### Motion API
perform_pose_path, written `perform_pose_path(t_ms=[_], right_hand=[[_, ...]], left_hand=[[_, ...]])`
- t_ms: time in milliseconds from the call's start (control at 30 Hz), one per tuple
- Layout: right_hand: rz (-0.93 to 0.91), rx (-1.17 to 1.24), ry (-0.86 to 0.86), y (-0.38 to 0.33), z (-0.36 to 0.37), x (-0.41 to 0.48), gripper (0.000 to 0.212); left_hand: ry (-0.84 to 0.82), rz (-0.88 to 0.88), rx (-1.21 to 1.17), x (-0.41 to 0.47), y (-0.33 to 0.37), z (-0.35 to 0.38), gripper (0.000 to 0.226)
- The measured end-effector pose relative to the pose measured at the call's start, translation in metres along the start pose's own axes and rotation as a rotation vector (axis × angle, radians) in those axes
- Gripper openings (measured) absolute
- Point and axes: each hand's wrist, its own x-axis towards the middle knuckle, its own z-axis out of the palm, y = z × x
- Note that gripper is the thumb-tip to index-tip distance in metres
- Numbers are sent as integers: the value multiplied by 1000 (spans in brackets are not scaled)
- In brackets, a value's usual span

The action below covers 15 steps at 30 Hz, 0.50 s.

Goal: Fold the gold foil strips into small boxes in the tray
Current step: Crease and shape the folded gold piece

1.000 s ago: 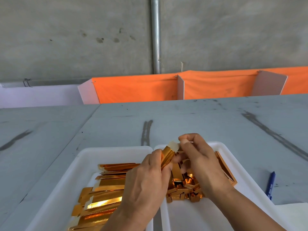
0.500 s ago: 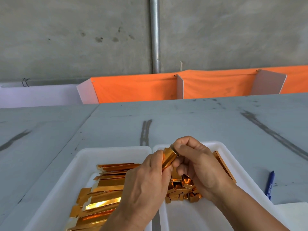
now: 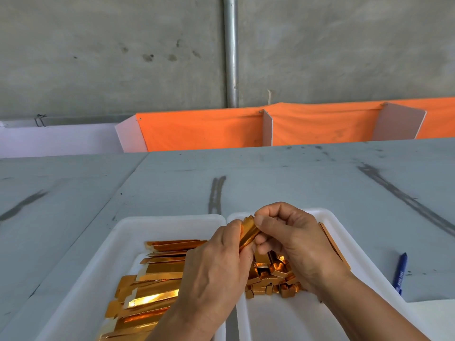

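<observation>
We see a gold foil strip held above the seam where a white left tray and a white right tray meet side by side on a grey bench. The strip is shiny orange-gold, creased lengthwise into a narrow tube, and it tilts up and away from us.

The left hand grips its lower part with curled fingers. The right hand pinches its upper end between the thumb and bent fingers.

The left tray holds a loose stack of flat strips with white edges. The right tray holds a heap of small folded boxes, partly under the right hand.

Compared with 1 second ago, the white flap at the strip's top no longer shows. The right hand has closed over that end.

Beyond the trays' far rims, a broad stretch of scuffed bench runs to an orange cloth. A blue pen lies to the right of the right tray, apart from its rim.
</observation>
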Motion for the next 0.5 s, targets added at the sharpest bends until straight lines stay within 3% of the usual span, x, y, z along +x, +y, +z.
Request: perform_pose_path(t_ms=[200, 500], right_hand=[[42, 23, 21, -2, -1, 0, 7], [63, -6, 16, -7, -3, 1, 27]], left_hand=[[-17, 26, 6, 1, 3, -2, 70], [-38, 56, -29, 0, 0, 0, 59]])
